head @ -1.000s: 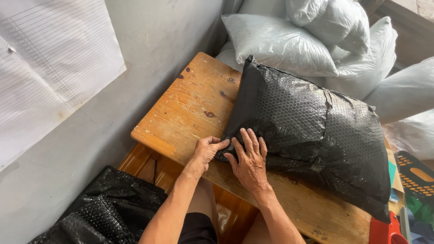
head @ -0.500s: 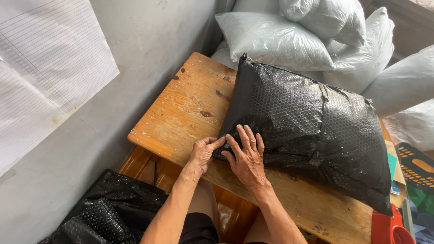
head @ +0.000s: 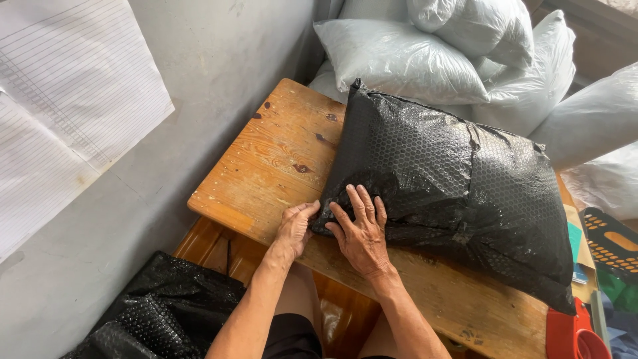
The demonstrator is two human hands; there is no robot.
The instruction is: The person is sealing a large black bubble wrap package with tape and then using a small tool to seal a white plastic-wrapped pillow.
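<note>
A large black bubble-wrap package, stuffed like a pillow, lies on a wooden table. My right hand presses flat on its near left corner, fingers spread. My left hand sits beside it at the package's edge, fingertips pinching or tucking the black wrap at that corner. Both forearms reach up from the bottom of the view.
Several white plastic-wrapped pillows are piled behind the table. More black bubble wrap lies on the floor at lower left. A grey wall with lined white paper is on the left. A red object and an orange-dotted crate sit at right.
Both hands stay at the package's near left corner. The view has shifted slightly; the hands barely moved.
</note>
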